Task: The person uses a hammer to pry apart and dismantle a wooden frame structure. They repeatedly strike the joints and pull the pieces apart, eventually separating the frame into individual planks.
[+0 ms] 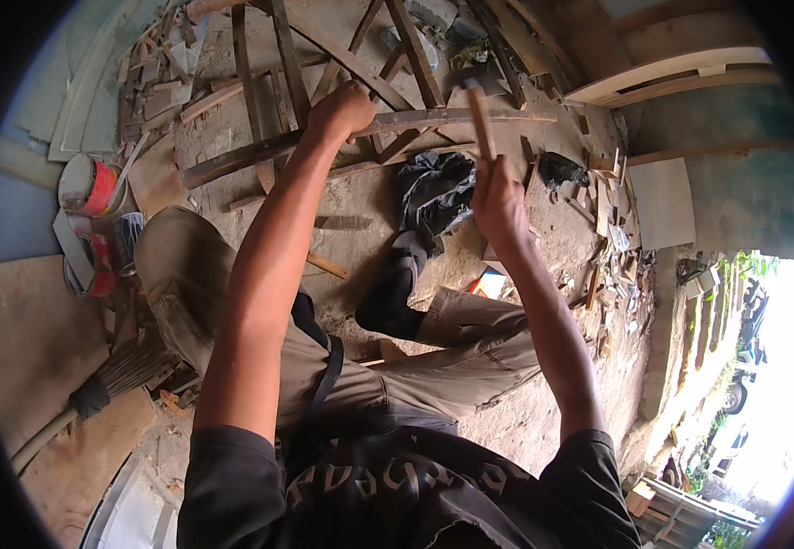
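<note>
A frame of dark wooden slats (488, 116) lies on the ground ahead of me, with a long bar along its near side and several slats crossing it. My left hand (342, 113) is closed on the frame where a diagonal slat meets that bar; its fingertips are partly hidden. Wrapped round a wooden handle, my right hand (499, 197) holds a hammer (482, 126) upright over the right part of the bar. The hammer's head is blurred. Just beyond my knees lie a short flat piece of wood (344, 222) and a small light stick (327, 266).
A crumpled black plastic bag (433, 188) lies between the frame and my foot (397, 288). Red-labelled cans (90, 186) and a broom (95, 395) are at the left. Wood scraps (603, 210) litter the ground by the right wall, near a bright opening.
</note>
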### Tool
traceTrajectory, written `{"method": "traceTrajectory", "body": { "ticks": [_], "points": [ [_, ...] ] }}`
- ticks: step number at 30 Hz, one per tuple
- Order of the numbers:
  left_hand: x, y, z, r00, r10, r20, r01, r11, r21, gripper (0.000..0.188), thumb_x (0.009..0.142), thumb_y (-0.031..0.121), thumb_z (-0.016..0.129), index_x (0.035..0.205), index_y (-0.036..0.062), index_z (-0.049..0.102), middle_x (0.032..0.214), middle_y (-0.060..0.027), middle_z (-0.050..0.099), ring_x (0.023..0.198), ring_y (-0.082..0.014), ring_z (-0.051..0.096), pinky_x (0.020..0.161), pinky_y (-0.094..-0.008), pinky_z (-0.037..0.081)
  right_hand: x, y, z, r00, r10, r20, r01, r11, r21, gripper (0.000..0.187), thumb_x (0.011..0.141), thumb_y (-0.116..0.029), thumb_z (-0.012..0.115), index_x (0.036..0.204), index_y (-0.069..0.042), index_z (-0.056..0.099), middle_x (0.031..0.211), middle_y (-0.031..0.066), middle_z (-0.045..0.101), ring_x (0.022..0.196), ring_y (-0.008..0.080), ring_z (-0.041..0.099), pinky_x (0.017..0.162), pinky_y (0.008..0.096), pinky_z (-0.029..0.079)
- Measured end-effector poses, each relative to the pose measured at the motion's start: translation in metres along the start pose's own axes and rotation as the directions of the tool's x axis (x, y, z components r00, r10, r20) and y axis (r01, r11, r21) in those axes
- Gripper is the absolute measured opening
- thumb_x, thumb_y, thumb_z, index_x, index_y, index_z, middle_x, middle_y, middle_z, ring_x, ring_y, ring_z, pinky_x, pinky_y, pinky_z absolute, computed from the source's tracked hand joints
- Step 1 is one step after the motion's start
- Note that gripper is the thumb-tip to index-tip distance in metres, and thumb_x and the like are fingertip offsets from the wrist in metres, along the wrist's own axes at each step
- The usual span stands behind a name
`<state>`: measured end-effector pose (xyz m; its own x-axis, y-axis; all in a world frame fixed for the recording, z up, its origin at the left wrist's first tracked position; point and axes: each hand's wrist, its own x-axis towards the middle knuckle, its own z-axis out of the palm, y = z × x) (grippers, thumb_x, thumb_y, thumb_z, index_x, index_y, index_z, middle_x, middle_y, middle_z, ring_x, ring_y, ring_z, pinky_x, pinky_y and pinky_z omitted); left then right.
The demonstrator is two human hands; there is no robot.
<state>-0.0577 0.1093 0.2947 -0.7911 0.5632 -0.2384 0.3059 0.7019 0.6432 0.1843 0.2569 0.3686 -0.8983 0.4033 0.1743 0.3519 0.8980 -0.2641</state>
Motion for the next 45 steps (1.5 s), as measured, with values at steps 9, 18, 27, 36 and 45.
{"method": "traceTrajectory", "body": {
  "ticks": [9,18,27,36,45],
  "points": [
    [-0.005,0.017,-0.01,0.998,-0.046,0.035,0.048,0.997,-0.054,0.033,0.084,0.013,0.044,0.096,-0.0098,0.065,0.076,-0.0247,0.068,0.06,-0.0292,0.069,0.065,-0.0421,0.055,0.0,0.012,0.003,0.998,-0.017,0.054,0.02,0.998,-0.057,0.028,0.099,-0.029,0.046,0.096,-0.001,0.045,0.065,0.0278,0.06,0.063,0.0512,0.058,0.057,0.0586,0.046],
    [-0.024,0.045,-0.016,0.994,-0.056,0.098,0.062,0.997,-0.052,0.034,0.087,0.009,0.044,0.107,-0.0125,0.062,0.099,-0.0346,0.061,0.104,-0.036,0.064,0.087,-0.0463,0.051,0.001,0.022,-0.005,0.999,0.014,0.041,-0.013,0.999,-0.029,0.024,0.098,-0.024,0.051,0.09,-0.002,0.046,0.064,0.0276,0.058,0.062,0.0484,0.058,0.052,0.0565,0.045],
    [-0.008,0.022,-0.01,0.996,-0.001,-0.092,0.005,0.999,0.037,0.034,0.08,0.013,0.042,0.089,-0.0077,0.068,0.072,-0.0234,0.068,0.069,-0.0336,0.07,0.076,-0.0416,0.055,0.028,0.035,-0.004,0.986,-0.114,-0.125,0.124,0.989,0.079,0.028,0.098,-0.025,0.052,0.085,0.0,0.049,0.064,0.025,0.058,0.061,0.0478,0.057,0.05,0.0526,0.043],
    [-0.01,0.022,-0.018,0.998,-0.055,-0.004,0.055,0.998,0.033,0.039,0.081,0.015,0.041,0.105,-0.0083,0.061,0.075,-0.0235,0.068,0.069,-0.0317,0.07,0.075,-0.0436,0.054,0.012,0.011,-0.007,0.998,-0.044,-0.035,0.05,0.982,0.182,0.021,0.096,-0.02,0.054,0.087,-0.001,0.05,0.064,0.0254,0.056,0.064,0.0472,0.057,0.055,0.0519,0.042],
    [-0.017,0.02,-0.011,0.957,0.128,-0.259,-0.081,0.979,0.185,0.03,0.087,0.016,0.045,0.109,-0.0044,0.048,0.102,-0.0296,0.064,0.095,-0.0424,0.064,0.081,-0.0505,0.052,-0.017,0.042,0.005,0.869,0.318,0.378,-0.491,0.466,0.736,0.034,0.099,-0.039,0.05,0.089,-0.007,0.048,0.061,0.0057,0.05,0.045,0.0207,0.052,0.041,0.0354,0.04]
  ]
}}
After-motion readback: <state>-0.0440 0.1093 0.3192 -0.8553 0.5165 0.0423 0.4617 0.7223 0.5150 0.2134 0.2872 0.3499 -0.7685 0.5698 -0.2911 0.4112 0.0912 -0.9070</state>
